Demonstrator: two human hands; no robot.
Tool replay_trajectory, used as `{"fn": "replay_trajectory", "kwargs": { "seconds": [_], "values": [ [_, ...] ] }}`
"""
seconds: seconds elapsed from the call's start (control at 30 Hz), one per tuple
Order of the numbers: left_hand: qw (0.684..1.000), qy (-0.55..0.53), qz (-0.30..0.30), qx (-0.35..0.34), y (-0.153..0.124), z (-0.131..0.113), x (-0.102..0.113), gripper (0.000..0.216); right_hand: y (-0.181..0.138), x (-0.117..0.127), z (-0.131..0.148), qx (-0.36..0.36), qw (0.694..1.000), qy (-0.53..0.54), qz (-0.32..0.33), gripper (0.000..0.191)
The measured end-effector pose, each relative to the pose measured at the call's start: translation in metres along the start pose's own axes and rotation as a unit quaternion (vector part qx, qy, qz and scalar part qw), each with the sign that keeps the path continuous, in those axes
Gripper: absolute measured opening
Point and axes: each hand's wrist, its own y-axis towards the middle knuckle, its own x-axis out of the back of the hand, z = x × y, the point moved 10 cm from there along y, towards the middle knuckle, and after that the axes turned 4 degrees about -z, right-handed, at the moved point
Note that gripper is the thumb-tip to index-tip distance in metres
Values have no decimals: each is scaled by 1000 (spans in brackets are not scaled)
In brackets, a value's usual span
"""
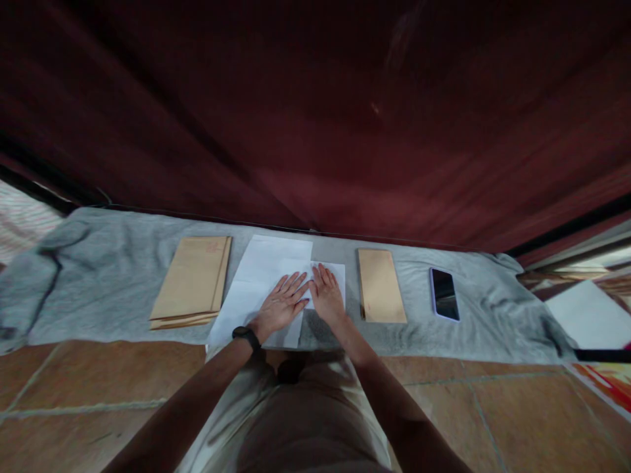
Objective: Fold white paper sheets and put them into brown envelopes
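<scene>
My left hand [282, 303], with a dark watch on its wrist, lies flat with fingers spread on white paper. My right hand [326, 293] rests palm down beside it, fingers stretched out, on a smaller white sheet [339, 274]. That sheet overlaps a larger white paper [256, 263], which lies to the left and shows a crease. The two hands touch or nearly touch at the fingers. What lies under the palms is hidden.
A stack of large brown envelopes [192, 279] lies at the left, with smaller brown envelopes [382, 286] to the right. Farther right is a phone [445, 294]. All rest on a grey cloth [335, 338]. A dark red panel [315, 131] rises behind.
</scene>
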Motion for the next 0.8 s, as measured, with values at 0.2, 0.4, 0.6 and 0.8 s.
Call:
{"fn": "replay_trajectory", "kwargs": {
  "seconds": [0.2,0.4,0.6,0.8],
  "values": [
    [1000,-17,-4,15,-2,4,-2,54,-1,-5,-6,5,999,-44,3,49],
    [996,-9,-10,83,-3,10,-4,61,-20,3,-21,-13,998,-64,-15,51],
    [993,5,-18,117,0,2,-3,62,15,13,-34,-47,999,-25,6,42],
    [992,0,-37,120,-1,-1,2,62,56,5,-41,-44,993,-44,96,42]
  ]
}}
